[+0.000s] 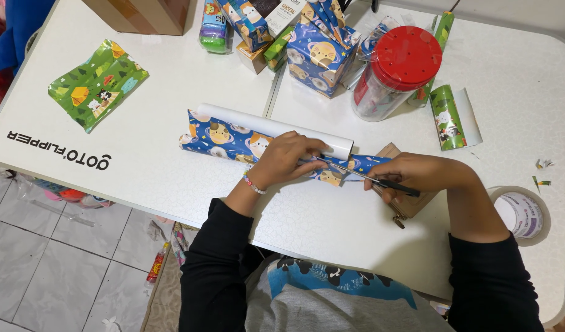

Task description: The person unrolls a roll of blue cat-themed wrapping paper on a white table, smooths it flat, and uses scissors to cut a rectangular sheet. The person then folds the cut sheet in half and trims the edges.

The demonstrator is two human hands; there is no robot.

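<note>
A roll of blue wrapping paper with cartoon animals lies across the middle of the white table, its white underside curled up along the far edge. My left hand presses down on the paper near its right part. My right hand grips black-handled scissors, whose blades point left and meet the paper beside my left fingers. A small brown wooden box sits under my right hand, partly hidden.
A blue wrapped gift box and a red-lidded clear jar stand at the back. Green wrapping paper pieces lie at left and right. A tape roll sits at the right; a cardboard box stands far back.
</note>
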